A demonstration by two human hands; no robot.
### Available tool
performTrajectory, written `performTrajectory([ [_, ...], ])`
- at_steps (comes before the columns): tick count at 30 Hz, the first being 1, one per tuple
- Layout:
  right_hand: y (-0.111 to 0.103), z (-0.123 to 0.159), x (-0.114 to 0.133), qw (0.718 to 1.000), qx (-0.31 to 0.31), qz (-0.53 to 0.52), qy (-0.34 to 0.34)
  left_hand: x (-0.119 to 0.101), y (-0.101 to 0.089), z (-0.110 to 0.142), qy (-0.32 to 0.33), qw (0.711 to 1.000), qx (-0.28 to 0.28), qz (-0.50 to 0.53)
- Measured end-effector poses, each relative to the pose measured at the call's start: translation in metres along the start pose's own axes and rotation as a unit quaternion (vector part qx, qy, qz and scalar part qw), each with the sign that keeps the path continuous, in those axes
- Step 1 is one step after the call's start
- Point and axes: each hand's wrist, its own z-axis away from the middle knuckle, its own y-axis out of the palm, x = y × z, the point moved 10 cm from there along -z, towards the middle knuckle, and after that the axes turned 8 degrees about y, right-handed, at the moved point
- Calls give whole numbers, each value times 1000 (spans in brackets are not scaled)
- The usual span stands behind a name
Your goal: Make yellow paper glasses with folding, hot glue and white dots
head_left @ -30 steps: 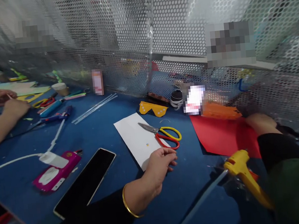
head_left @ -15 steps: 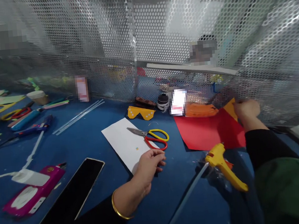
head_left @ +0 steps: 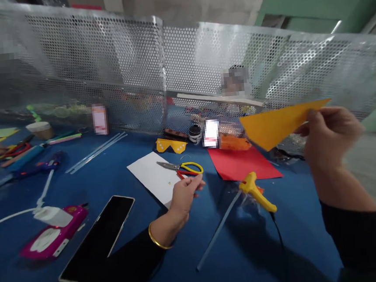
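Yellow sheet (head_left: 270, 126): likely light, bendable, easily creased, best held by an edge; right hand (head_left: 332, 139) grip pinching it, left hand (head_left: 180, 198) grip indeterminable.

Just beyond the left hand (head_left: 183, 195), scissors (head_left: 173, 165) lie partly on a sheet (head_left: 151, 175) on the table (head_left: 96, 182), with a mask-shaped cutout (head_left: 171, 146) behind them; left of that hand lie a phone (head_left: 99, 236) and, farther out, a power strip (head_left: 53, 240). Between the hands, a glue gun (head_left: 257, 193) lies in front of a card (head_left: 242, 163), and a paper piece (head_left: 272, 125) is in the right hand (head_left: 331, 139), extending to its left above the table.
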Motion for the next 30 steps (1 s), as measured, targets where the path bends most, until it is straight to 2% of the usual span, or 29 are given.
performTrajectory([
  [3,-6,49,13,993,57,-74,71,-20,13,9,38,998,34,28],
  [7,-4,109,10,974,120,-110,159,-29,33,25,38,991,122,49],
  [11,-6,151,-10,963,130,-105,210,-24,28,35,44,989,139,-6],
  [15,-21,167,-23,968,117,-70,210,-22,10,37,72,989,122,-37],
  [16,-28,165,-22,974,105,-54,192,-23,6,36,80,988,122,-45],
  [18,-34,158,-7,988,111,14,107,-26,-1,32,95,986,128,-58],
  [19,-28,159,4,986,147,69,42,-29,-4,30,103,984,134,-64],
  [21,-3,172,14,950,273,144,-35,-34,-6,27,120,978,153,-79],
  [22,9,183,13,927,338,155,-39,-38,-5,28,137,971,173,-96],
  [24,25,206,4,891,433,133,6,-46,-3,29,169,959,192,-122],
  [27,34,232,-4,868,483,97,70,-55,-11,28,193,961,148,-131],
  [30,32,238,-13,877,457,62,135,-57,-33,24,190,980,31,-56],
])
